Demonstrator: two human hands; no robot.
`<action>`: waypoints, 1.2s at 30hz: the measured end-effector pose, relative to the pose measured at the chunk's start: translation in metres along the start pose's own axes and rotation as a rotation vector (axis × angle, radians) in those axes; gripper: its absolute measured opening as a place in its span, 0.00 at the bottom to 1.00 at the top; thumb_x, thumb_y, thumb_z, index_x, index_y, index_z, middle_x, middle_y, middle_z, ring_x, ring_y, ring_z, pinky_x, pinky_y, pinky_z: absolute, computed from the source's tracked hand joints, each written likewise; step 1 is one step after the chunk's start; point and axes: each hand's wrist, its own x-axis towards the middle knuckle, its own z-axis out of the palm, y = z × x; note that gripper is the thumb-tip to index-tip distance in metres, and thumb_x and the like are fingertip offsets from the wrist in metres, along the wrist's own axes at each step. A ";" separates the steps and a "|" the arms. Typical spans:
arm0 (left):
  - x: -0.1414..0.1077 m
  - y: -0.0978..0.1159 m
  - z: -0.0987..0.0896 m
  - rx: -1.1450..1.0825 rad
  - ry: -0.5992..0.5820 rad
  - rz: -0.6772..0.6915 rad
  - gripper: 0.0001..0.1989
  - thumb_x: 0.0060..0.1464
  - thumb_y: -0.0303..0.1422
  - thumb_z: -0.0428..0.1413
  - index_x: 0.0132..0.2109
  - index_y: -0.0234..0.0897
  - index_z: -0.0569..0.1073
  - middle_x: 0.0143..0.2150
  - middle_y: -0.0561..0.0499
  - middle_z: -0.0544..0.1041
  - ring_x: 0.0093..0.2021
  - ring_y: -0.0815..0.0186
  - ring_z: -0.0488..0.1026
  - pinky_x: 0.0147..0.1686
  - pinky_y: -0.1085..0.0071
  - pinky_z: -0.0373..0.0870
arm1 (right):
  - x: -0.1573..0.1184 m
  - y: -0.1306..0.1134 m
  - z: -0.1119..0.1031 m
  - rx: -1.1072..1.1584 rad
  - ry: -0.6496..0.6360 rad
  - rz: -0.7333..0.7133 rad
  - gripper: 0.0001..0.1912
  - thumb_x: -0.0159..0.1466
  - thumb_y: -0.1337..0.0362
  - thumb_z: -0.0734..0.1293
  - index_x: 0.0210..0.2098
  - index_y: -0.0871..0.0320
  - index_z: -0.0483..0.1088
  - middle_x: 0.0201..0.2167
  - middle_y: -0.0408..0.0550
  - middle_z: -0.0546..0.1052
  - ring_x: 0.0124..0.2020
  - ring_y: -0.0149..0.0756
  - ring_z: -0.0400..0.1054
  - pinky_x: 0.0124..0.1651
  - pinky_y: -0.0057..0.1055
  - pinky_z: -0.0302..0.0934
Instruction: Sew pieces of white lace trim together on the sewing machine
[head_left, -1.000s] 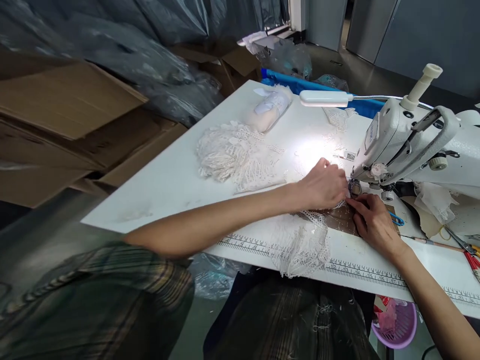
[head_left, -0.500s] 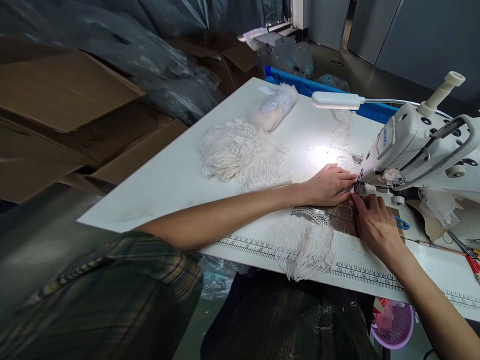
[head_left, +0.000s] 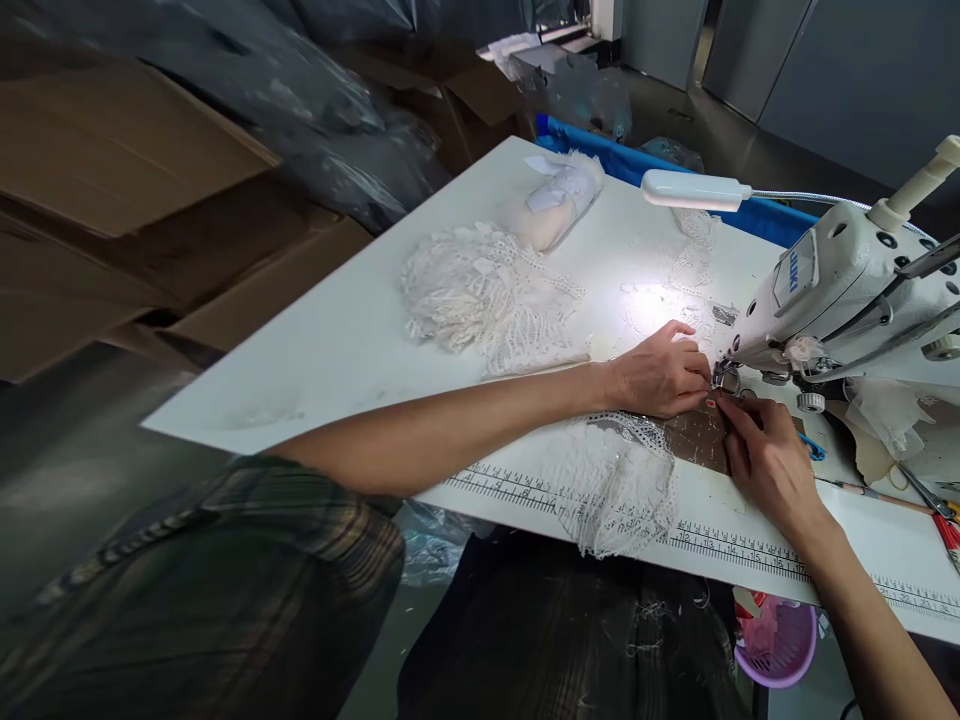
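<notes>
My left hand (head_left: 664,370) is at the left side of the presser foot of the white sewing machine (head_left: 795,270), its fingers curled down over the work. White lace trim (head_left: 619,485) comes out below that hand and drapes over the table's front edge. What lies under the fingers is mostly hidden. My right hand (head_left: 772,455) is just in front of the presser foot, with thumb and forefinger close together at the needle area. Whatever they pinch is too small to make out.
A lace heap (head_left: 487,290) and a wrapped bundle (head_left: 562,200) lie on the white table (head_left: 337,350). A lamp (head_left: 694,190) hangs behind my left hand. Scissors (head_left: 930,495) lie at the right, and a purple basket (head_left: 784,650) is below the edge. Cardboard boxes (head_left: 135,150) stand left.
My left hand has gone from lying flat to curled, its knuckles raised. My right hand has drawn slightly back from the presser foot. The whole view has shifted a little.
</notes>
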 end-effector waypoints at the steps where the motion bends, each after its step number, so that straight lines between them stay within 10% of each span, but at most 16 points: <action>1: 0.000 0.000 0.000 -0.019 0.001 0.017 0.16 0.65 0.32 0.47 0.35 0.41 0.78 0.43 0.51 0.81 0.39 0.66 0.75 0.59 0.55 0.57 | -0.003 0.000 0.001 0.037 0.029 0.009 0.19 0.66 0.68 0.58 0.54 0.56 0.72 0.43 0.56 0.73 0.41 0.43 0.67 0.42 0.42 0.69; 31: 0.009 -0.036 -0.007 0.154 -0.132 -0.269 0.20 0.66 0.30 0.44 0.62 0.40 0.65 0.65 0.40 0.65 0.55 0.54 0.68 0.47 0.59 0.63 | -0.013 -0.001 0.008 0.231 0.126 0.093 0.16 0.67 0.66 0.58 0.49 0.57 0.74 0.44 0.56 0.74 0.45 0.44 0.67 0.48 0.44 0.67; 36: -0.013 0.018 -0.045 0.043 -0.184 -0.391 0.17 0.69 0.36 0.42 0.55 0.31 0.67 0.48 0.40 0.73 0.38 0.62 0.71 0.35 0.65 0.67 | -0.014 0.000 0.010 0.203 0.136 0.077 0.16 0.67 0.66 0.58 0.49 0.58 0.74 0.44 0.57 0.74 0.44 0.44 0.67 0.46 0.42 0.67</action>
